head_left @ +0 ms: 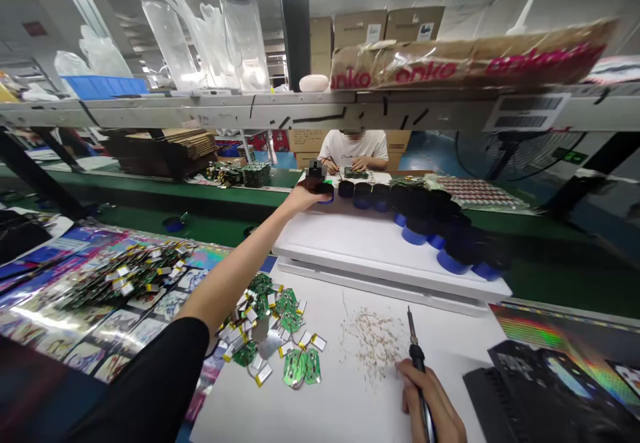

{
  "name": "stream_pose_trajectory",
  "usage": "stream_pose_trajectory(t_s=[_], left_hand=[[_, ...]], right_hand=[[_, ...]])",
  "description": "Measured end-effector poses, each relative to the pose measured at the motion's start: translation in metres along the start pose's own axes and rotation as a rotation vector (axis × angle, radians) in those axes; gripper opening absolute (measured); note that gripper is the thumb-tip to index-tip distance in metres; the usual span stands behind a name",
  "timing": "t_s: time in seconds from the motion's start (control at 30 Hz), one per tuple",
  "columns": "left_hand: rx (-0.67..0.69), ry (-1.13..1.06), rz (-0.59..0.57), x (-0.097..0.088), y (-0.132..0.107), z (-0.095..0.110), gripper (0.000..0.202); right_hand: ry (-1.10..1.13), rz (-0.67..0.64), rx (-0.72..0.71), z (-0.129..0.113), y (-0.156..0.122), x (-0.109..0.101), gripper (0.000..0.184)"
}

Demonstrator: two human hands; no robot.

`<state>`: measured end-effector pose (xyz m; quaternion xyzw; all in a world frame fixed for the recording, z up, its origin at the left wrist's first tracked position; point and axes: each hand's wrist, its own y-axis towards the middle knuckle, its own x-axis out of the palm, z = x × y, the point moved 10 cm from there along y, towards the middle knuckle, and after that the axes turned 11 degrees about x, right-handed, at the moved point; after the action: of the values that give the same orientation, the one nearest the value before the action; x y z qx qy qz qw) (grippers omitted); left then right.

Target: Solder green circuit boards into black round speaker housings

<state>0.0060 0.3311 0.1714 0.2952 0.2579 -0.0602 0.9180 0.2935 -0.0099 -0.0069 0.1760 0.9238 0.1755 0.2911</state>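
My right hand grips a soldering iron, its tip pointing up and away over the white work surface. My left hand is stretched far forward, its fingers closed around a round black-and-blue part at the end of a row of similar black-and-blue parts on a white foam slab. Green circuit boards with silver battery packs lie beside my left forearm. Between them and the iron, small pale component pieces are scattered.
Left, a larger heap of boards with batteries covers printed sheets. A black stand-like device sits at the lower right. A shelf crosses above, holding bottles and a taped package. Across the bench a person handles a board.
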Motion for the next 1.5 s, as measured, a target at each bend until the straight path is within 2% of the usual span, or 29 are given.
stream_pose_trajectory(t_s=[0.07,0.1,0.17,0.27,0.33,0.4,0.47,0.53,0.6,0.67,0.7,0.77,0.83,0.93,1.0,1.07,1.13,1.2,1.27,1.37,1.4,1.5], left_hand=[[0.016,-0.099,-0.104,0.0,-0.044,0.018,0.065],[0.048,-0.187,-0.207,0.01,-0.071,0.032,0.065],[0.11,-0.299,-0.444,0.043,-0.133,0.063,0.063],[0.225,-0.315,-0.825,0.113,-0.228,0.103,0.065],[0.306,-0.195,-0.954,0.151,-0.27,0.114,0.067],[0.346,-0.127,-0.982,0.169,-0.289,0.117,0.072],[0.348,-0.14,-0.96,0.163,-0.288,0.115,0.079],[0.301,-0.166,-0.925,0.138,-0.275,0.106,0.071],[0.199,-0.086,-0.856,0.102,-0.257,0.084,0.042],[0.11,0.121,-0.738,0.064,-0.24,0.053,0.032],[0.099,0.206,-0.723,0.052,-0.239,0.041,0.029],[0.094,0.301,-0.748,0.042,-0.246,0.021,0.026],[0.095,0.323,-0.773,0.041,-0.257,0.009,0.029],[0.087,0.251,-0.721,0.038,-0.261,0.01,0.018],[0.037,0.111,-0.68,0.035,-0.256,0.017,0.008],[-0.052,-0.071,-0.61,0.032,-0.246,0.025,0.014],[-0.15,-0.289,-0.519,0.035,-0.236,0.034,0.024],[-0.237,-0.514,-0.463,0.049,-0.232,0.044,0.032],[-0.314,-0.706,-0.465,0.072,-0.235,0.056,0.039],[-0.38,-0.897,-0.467,0.105,-0.244,0.073,0.046],[-0.387,-0.941,-0.462,0.114,-0.247,0.078,0.048],[-0.375,-1.001,-0.444,0.13,-0.25,0.087,0.05]], right_hand=[[-0.036,-0.014,-0.074,-0.003,0.002,-0.001,0.019],[-0.043,-0.017,-0.098,-0.004,0.003,-0.001,0.018],[-0.049,-0.017,-0.12,-0.006,0.002,-0.001,0.016],[-0.068,-0.007,-0.142,-0.009,-0.001,-0.003,0.016],[-0.083,-0.011,-0.154,-0.01,-0.002,-0.004,0.017],[-0.088,-0.032,-0.158,-0.01,-0.003,-0.003,0.018],[-0.1,-0.028,-0.164,-0.013,-0.004,-0.004,0.018],[-0.117,0.005,-0.176,-0.018,-0.005,-0.007,0.018],[-0.139,0.032,-0.192,-0.025,-0.005,-0.009,0.018],[-0.149,0.041,-0.196,-0.029,-0.005,-0.009,0.018],[-0.151,0.047,-0.197,-0.031,-0.004,-0.01,0.018],[-0.149,0.068,-0.206,-0.032,-0.003,-0.012,0.019],[-0.155,0.089,-0.217,-0.033,-0.003,-0.014,0.02],[-0.149,0.128,-0.204,-0.038,-0.005,-0.019,0.021],[-0.103,0.134,-0.126,-0.04,-0.005,-0.02,0.023],[0.002,0.092,-0.024,-0.043,-0.004,-0.015,0.031],[0.176,0.11,-0.035,-0.057,-0.003,-0.014,0.032],[0.294,0.135,-0.049,-0.068,0.001,-0.011,0.025],[0.283,0.105,-0.106,-0.084,0.007,0.001,0.023],[0.195,0.05,-0.235,-0.109,0.015,0.019,0.061],[0.176,0.033,-0.257,-0.114,0.017,0.024,0.068],[0.161,0.042,-0.275,-0.122,0.019,0.029,0.072]])
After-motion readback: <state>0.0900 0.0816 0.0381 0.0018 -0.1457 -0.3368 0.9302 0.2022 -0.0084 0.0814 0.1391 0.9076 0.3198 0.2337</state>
